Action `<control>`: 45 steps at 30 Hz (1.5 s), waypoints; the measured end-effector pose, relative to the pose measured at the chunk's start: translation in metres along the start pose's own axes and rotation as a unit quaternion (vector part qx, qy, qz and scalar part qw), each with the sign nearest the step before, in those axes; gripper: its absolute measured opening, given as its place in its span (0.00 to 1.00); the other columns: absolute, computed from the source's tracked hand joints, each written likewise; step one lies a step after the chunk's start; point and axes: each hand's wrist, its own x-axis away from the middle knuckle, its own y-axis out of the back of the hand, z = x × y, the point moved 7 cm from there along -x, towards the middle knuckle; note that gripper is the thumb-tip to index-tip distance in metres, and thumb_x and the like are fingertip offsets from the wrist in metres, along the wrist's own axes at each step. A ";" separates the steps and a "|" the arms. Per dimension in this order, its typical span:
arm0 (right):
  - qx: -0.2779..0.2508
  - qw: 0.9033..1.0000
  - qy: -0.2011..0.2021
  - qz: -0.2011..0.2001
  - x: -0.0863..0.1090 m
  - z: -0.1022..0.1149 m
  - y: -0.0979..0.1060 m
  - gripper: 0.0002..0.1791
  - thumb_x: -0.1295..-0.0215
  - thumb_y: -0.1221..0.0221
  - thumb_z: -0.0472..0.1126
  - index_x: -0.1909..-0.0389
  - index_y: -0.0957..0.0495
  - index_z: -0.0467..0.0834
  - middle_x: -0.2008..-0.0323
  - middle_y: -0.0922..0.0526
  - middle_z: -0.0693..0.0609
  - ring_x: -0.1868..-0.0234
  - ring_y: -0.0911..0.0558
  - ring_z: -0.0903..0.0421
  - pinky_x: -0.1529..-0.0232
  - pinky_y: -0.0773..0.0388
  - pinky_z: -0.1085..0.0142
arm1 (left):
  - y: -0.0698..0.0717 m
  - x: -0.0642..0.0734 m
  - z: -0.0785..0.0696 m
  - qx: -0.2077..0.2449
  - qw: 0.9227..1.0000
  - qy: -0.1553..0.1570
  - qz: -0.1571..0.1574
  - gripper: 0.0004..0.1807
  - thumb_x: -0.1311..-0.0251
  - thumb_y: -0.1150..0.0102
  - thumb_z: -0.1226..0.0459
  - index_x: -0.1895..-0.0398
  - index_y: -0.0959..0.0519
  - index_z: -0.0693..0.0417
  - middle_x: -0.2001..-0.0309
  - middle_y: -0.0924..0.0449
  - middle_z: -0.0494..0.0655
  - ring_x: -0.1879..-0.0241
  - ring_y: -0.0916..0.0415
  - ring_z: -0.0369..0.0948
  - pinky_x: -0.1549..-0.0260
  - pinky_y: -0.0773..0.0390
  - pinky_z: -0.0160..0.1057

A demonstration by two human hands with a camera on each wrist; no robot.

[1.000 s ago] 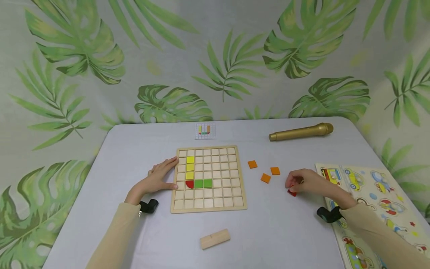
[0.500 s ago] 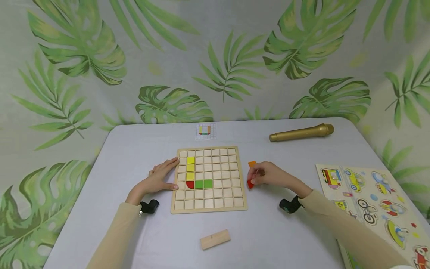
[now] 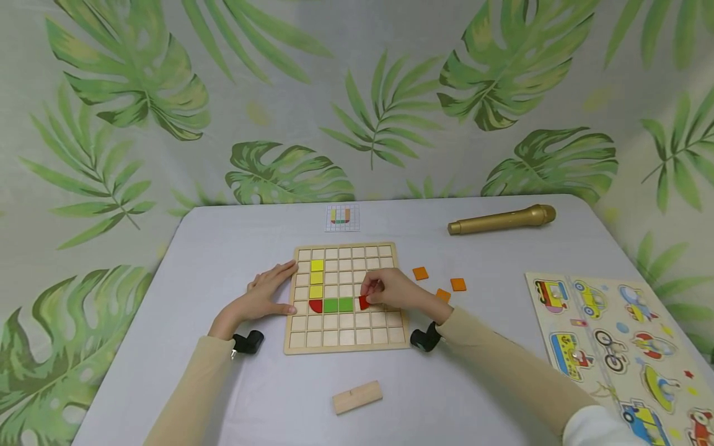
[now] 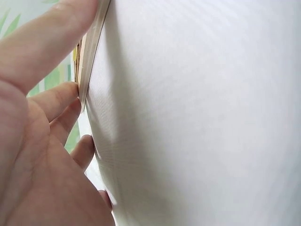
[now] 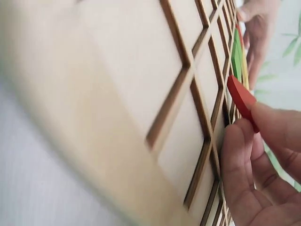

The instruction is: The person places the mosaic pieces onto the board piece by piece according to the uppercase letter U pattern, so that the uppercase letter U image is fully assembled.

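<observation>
A wooden grid board lies on the table. Three yellow square tiles form a column in it, above a red quarter-round tile. Two green square tiles sit to the right of that red one. My left hand rests at the board's left edge, thumb and fingertips against its side. Between thumb and fingers, my right hand pinches a second red tile over the cell just right of the green pair. In the right wrist view this tile is tilted, one end close to the grid.
Several orange square tiles lie right of the board, one partly behind the right wrist. A small pattern card and a gold microphone are at the back. A wooden block lies in front, a vehicle puzzle board at right.
My right hand has carried the red tile leftward from near the puzzle board, past the orange tiles, to over the grid. My left hand stays at the board's edge.
</observation>
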 end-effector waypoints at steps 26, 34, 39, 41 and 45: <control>0.031 0.999 0.008 -0.032 0.003 -0.001 0.007 0.03 0.41 0.36 0.31 0.67 0.21 0.40 0.72 0.22 0.55 0.70 0.25 0.59 0.65 0.25 0.67 | 0.002 0.000 -0.003 0.001 1.000 -0.005 -0.004 0.52 0.47 0.32 0.51 0.25 0.49 0.58 0.25 0.57 0.54 0.28 0.64 0.60 0.40 0.65 0.69; -0.033 0.996 -0.023 -0.076 0.023 -0.031 0.051 0.07 0.40 0.37 0.33 0.61 0.20 0.36 0.67 0.20 0.50 0.66 0.23 0.54 0.65 0.26 0.66 | 0.002 0.002 -0.004 0.008 1.000 -0.004 -0.005 0.52 0.47 0.32 0.52 0.25 0.49 0.58 0.25 0.57 0.54 0.28 0.65 0.60 0.40 0.66 0.69; -0.069 0.991 -0.055 -0.099 0.037 -0.051 0.075 0.09 0.36 0.39 0.33 0.58 0.22 0.33 0.66 0.20 0.45 0.66 0.21 0.48 0.66 0.24 0.63 | 0.003 0.002 -0.005 0.011 1.000 -0.005 -0.005 0.51 0.47 0.31 0.52 0.25 0.49 0.58 0.25 0.57 0.54 0.29 0.65 0.61 0.40 0.66 0.69; -0.071 0.989 -0.065 -0.111 0.042 -0.057 0.083 0.10 0.36 0.40 0.34 0.57 0.22 0.33 0.64 0.20 0.44 0.65 0.21 0.47 0.65 0.23 0.61 | 0.003 0.002 -0.005 0.010 1.000 -0.006 -0.004 0.51 0.47 0.31 0.52 0.25 0.49 0.58 0.25 0.56 0.54 0.29 0.65 0.61 0.40 0.66 0.69; -0.048 0.987 -0.076 -0.132 0.051 -0.063 0.095 0.11 0.36 0.39 0.35 0.56 0.22 0.32 0.62 0.19 0.42 0.62 0.22 0.47 0.63 0.25 0.60 | 0.002 0.002 -0.004 0.009 1.000 -0.004 -0.004 0.52 0.47 0.31 0.51 0.25 0.49 0.58 0.25 0.57 0.54 0.28 0.65 0.61 0.40 0.66 0.69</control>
